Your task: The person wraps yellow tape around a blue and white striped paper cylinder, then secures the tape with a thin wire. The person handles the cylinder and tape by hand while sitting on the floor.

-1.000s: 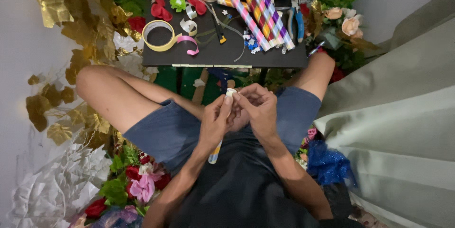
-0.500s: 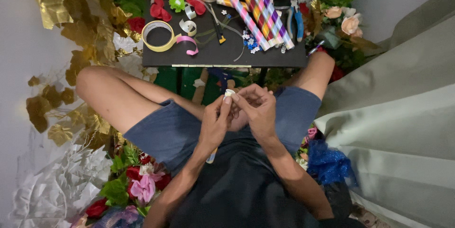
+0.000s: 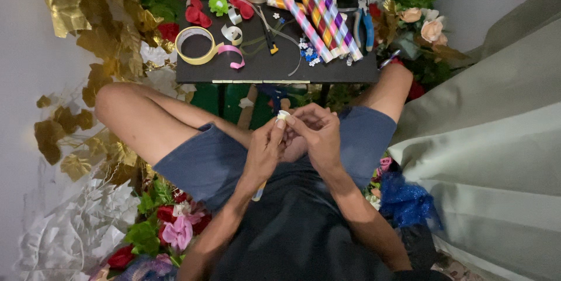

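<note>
Both hands meet over the lap, fingertips pressed together on 1 small white piece [image 3: 283,115] held between them. From the left hand [image 3: 264,151], closed around it, a thin stick [image 3: 259,191] pokes out toward 6 o'clock below the palm; the right hand [image 3: 316,135] pinches the white piece from the 3 o'clock side. The piece sits at the top of the stick, just below the front edge of the low black surface [image 3: 274,70], near the bent knees.

Judging from how things lie, the work looks to be in its middle: the white piece seems not yet finished, since both hands are clamped on it and it is too small to tell its shape. At 12 o'clock on the surface lie several finished-looking striped paper sticks [image 3: 318,12], a yellow tape roll [image 3: 196,45] at 11 o'clock, loose ribbon curls [image 3: 231,53] beside it, and blue-handled pliers [image 3: 364,24] at 1 o'clock. Gold leaves [image 3: 93,30] and artificial flowers [image 3: 175,231] surround the seated person on the floor.
</note>
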